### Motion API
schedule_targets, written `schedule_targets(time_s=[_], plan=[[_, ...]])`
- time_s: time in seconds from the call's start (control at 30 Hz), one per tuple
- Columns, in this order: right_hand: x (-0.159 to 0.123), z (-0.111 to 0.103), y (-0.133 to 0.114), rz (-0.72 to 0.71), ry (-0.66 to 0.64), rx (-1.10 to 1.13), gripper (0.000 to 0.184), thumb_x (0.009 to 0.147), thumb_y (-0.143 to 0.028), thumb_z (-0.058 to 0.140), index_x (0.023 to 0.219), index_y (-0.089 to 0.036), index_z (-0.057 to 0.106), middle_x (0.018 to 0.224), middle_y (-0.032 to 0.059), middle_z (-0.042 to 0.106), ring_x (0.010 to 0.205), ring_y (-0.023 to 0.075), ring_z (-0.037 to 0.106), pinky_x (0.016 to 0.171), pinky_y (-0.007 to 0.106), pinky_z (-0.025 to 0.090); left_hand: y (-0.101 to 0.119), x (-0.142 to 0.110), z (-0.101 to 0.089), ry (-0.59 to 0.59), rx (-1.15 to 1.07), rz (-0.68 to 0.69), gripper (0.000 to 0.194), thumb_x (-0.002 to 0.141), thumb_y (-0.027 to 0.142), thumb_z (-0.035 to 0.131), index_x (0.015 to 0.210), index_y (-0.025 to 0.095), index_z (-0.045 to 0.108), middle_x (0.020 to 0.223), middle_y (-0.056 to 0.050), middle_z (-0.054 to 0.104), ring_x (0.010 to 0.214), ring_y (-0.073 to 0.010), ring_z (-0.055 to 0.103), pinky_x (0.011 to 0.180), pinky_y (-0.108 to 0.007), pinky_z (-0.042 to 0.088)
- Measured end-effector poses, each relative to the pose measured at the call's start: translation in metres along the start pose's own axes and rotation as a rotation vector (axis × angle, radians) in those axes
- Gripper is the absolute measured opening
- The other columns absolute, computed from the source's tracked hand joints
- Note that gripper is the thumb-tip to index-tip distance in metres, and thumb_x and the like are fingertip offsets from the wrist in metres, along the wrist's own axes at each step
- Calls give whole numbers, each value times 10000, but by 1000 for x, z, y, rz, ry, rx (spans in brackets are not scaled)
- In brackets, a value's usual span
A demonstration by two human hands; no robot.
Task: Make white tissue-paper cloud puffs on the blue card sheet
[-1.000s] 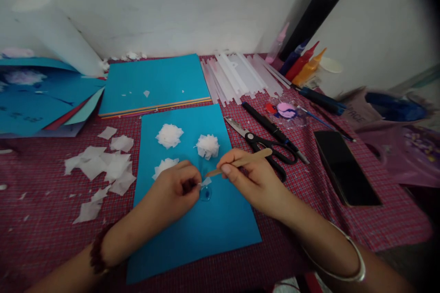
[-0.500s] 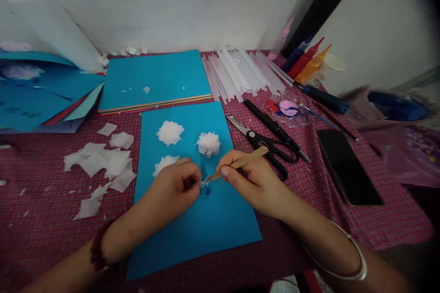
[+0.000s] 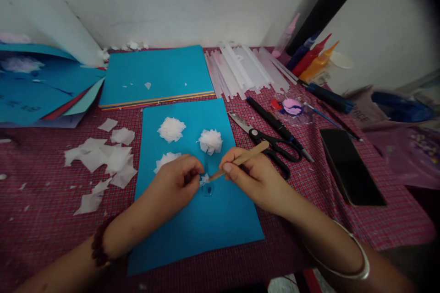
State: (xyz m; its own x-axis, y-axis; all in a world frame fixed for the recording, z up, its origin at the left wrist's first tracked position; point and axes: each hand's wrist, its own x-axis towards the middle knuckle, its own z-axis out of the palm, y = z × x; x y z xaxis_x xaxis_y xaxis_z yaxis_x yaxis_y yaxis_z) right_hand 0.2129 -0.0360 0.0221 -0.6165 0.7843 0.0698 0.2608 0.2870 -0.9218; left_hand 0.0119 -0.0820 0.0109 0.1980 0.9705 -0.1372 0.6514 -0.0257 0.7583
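Observation:
Between finger and thumb of my right hand (image 3: 252, 176) is a flat wooden craft stick (image 3: 247, 156), its lower end touching a small crumpled piece of white tissue paper (image 3: 204, 179). My left hand (image 3: 178, 178) is closed in a pinch at the other side of this piece. Just below lies a clear blob of glue (image 3: 208, 189) on the blue paper sheet (image 3: 192, 224). Three ruffled white tissue puffs sit on the sheet: one at upper left (image 3: 171, 129), another at upper right (image 3: 211, 141), and a third (image 3: 167, 161) partly covered by my left hand.
Loose tissue squares (image 3: 110, 158) lie left of the sheet. Scissors (image 3: 264, 139), a black pen (image 3: 268, 116) and a phone (image 3: 352, 167) lie to the right. Behind are a stack of coloured paper (image 3: 158, 73), translucent strips (image 3: 244, 71) and paint bottles (image 3: 311, 57).
The small tissue piece has come up slightly from the glue blob and looks more spread. Both hands keep nearly the same place; the whole view has shifted a little.

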Motion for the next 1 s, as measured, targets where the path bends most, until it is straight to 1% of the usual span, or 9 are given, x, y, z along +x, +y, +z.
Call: schedule_targets(time_s=[0.07,0.23,0.43,0.5,0.63,0.7,0.87,1.0], plan=[[1,1,2,64,7,45,152,907,-194,467,778,-187,547,676,-29,537,593,103,507,553,247,378,1,0,0,-9,-12,-13,126,782,133,447,764,193,556,696,22,529,642,-119,521,559,-226,397],[6,5,6,220,13,207,136,898,-234,455,779,-196,510,635,-20,554,572,125,545,520,252,413,-2,0,2,-22,-34,-37,104,807,176,454,780,194,553,685,22,521,619,-120,515,548,-230,398],[9,9,7,261,40,274,122,880,-250,470,774,-199,502,625,-27,547,542,115,532,518,251,434,-1,0,1,-9,-51,-31,102,794,172,448,770,196,543,649,30,496,606,-123,507,540,-232,400],[9,9,8,277,83,325,128,878,-269,472,777,-196,504,603,-35,542,512,108,521,498,241,433,1,0,0,-11,-49,-35,105,792,170,444,761,197,540,646,29,499,605,-125,506,533,-231,399],[12,7,9,324,227,429,189,885,-323,451,768,-189,517,541,-47,533,456,98,505,458,221,425,0,0,1,-4,-54,-44,97,792,171,450,766,203,538,650,32,504,611,-127,511,537,-229,409],[13,6,8,334,252,433,204,885,-336,454,762,-188,521,526,-50,532,442,94,502,452,216,422,-1,-1,2,0,-57,-42,97,793,169,447,769,203,535,661,29,509,623,-128,520,544,-228,417],[12,8,9,282,184,374,199,891,-336,456,763,-192,506,550,-47,535,457,95,507,457,219,416,0,-2,1,-7,-75,-51,140,782,162,438,846,205,555,680,32,531,575,-108,503,521,-217,412],[10,10,10,239,110,333,170,886,-317,471,765,-199,482,586,-40,542,480,100,503,475,229,412,6,-2,-3,-43,-144,-68,164,723,147,479,853,196,566,653,45,524,541,-91,480,499,-200,398]])
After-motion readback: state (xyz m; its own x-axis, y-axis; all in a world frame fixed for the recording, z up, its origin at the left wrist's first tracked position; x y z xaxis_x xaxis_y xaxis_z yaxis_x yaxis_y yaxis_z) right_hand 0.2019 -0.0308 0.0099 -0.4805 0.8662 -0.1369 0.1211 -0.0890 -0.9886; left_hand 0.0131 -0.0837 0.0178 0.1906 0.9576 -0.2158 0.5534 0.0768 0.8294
